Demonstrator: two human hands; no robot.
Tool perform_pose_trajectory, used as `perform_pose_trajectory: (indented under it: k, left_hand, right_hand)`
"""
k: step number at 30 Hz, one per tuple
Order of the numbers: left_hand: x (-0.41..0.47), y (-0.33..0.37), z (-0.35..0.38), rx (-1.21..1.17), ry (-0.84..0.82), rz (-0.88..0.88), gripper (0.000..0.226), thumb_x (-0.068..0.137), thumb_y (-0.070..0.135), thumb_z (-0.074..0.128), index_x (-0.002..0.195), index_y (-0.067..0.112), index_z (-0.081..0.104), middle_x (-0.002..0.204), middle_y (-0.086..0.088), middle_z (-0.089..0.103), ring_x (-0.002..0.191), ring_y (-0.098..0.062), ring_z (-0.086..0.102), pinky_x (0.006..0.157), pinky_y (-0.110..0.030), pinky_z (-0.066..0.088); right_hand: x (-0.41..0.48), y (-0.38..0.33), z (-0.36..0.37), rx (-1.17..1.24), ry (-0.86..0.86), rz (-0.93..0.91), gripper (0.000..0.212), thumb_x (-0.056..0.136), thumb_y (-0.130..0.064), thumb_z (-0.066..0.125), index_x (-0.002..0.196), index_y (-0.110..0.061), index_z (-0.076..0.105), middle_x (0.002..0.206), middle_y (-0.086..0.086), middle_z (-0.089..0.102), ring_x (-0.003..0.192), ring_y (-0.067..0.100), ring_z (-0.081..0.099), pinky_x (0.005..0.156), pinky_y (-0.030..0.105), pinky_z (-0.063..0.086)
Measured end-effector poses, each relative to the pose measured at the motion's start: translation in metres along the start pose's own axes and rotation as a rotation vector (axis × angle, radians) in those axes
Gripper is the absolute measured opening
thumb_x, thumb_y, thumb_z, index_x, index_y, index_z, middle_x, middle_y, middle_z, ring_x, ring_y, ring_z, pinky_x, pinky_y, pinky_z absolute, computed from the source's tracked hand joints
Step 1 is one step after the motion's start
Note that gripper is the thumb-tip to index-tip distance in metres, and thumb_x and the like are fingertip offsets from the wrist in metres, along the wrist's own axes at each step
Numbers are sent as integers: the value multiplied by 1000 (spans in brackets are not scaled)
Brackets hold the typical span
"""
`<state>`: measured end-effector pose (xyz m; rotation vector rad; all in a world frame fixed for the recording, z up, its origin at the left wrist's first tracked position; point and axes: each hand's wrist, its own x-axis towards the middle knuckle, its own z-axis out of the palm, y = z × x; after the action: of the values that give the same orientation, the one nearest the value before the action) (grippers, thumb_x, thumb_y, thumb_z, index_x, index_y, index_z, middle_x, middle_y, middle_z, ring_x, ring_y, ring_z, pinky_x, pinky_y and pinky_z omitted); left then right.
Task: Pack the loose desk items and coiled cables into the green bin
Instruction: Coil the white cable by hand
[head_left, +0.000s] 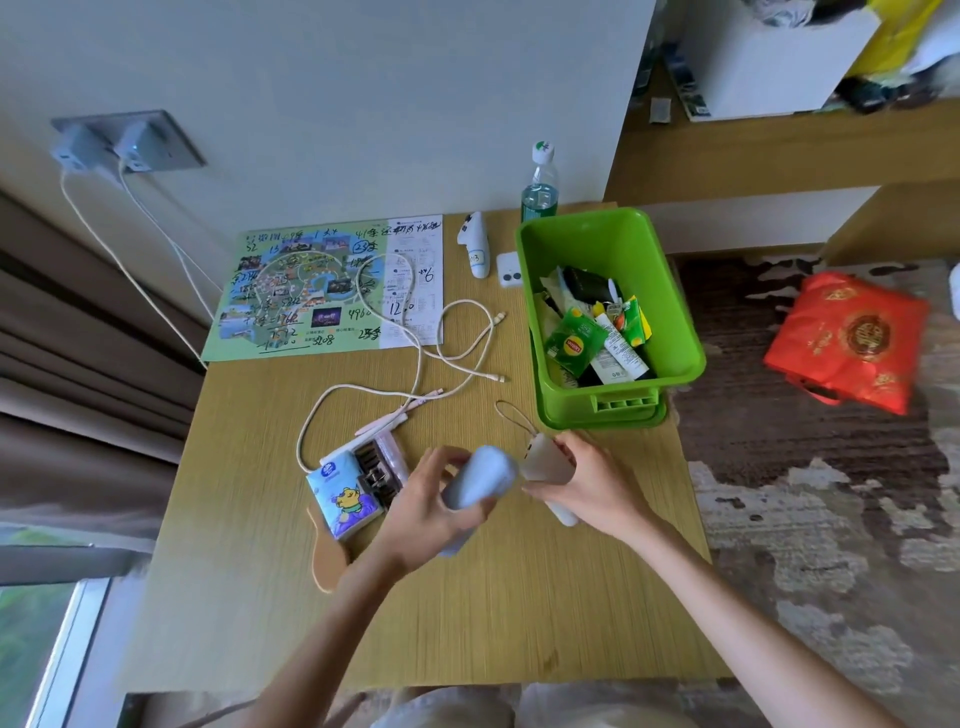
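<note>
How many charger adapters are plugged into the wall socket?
2. The left adapter sits at the left end of the wall plate; the right adapter is just beside it, nearer the middle. None appears hidden.

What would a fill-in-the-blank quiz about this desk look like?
1. The left hand holds a rounded pale ____ case.
2. The right hand grips a cream gadget near the ____ bin.
3. ____ chargers are plugged into the wall socket.
Missing words: blue; green; two.
</note>
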<state>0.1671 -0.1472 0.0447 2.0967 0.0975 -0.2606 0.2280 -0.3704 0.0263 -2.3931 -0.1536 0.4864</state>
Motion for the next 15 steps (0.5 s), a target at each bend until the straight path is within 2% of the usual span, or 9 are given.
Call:
perform_pose_trajectory:
  k: [3, 6, 10, 14, 15]
  left_hand:
    - [14, 30, -28, -177, 20, -11, 45, 72, 58, 62, 108, 32, 57, 98, 22, 62, 90, -1, 58, 72, -13, 46]
    - [30, 57, -45, -248, 54, 18, 45, 74, 58, 57, 107, 28, 60, 92, 17, 62, 86, -7, 57, 73, -19, 44]
    - [59, 92, -50, -383, 74, 4, 55, 71, 60, 57, 106, 18, 59, 88, 2, 59, 75, -15, 58, 65, -28, 47]
    - [93, 127, -45, -456, 105, -9, 41, 81, 51, 51, 107, 19, 54, 94, -2, 57, 66, -2, 61, 54, -18, 48]
    - [104, 135, -44, -464, 113, -28, 38, 82, 51, 49, 102, 20, 54, 95, -5, 57, 69, -5, 61, 57, -21, 49]
  right_hand:
    - [-8, -23, -18, 104, 11, -14, 62, 63, -63, 74, 113, -30, 57, 107, -17, 59, 94, 5, 59, 78, 31, 50]
    - [-7, -49, -41, 264, 50, -42, 63, 58, -67, 72, 108, -30, 60, 103, -16, 63, 93, 3, 61, 80, 34, 52]
    - [11, -68, -79, 454, 128, -68, 50, 64, -55, 78, 101, -23, 66, 96, -8, 70, 90, 12, 66, 82, 42, 54]
    - [37, -67, -117, 611, 221, 16, 39, 78, -45, 74, 97, -12, 67, 94, 9, 71, 92, 27, 68, 85, 51, 52]
    - [44, -65, -126, 666, 243, 54, 41, 83, -44, 70, 97, -6, 66, 95, 15, 69, 92, 31, 67, 86, 52, 52]
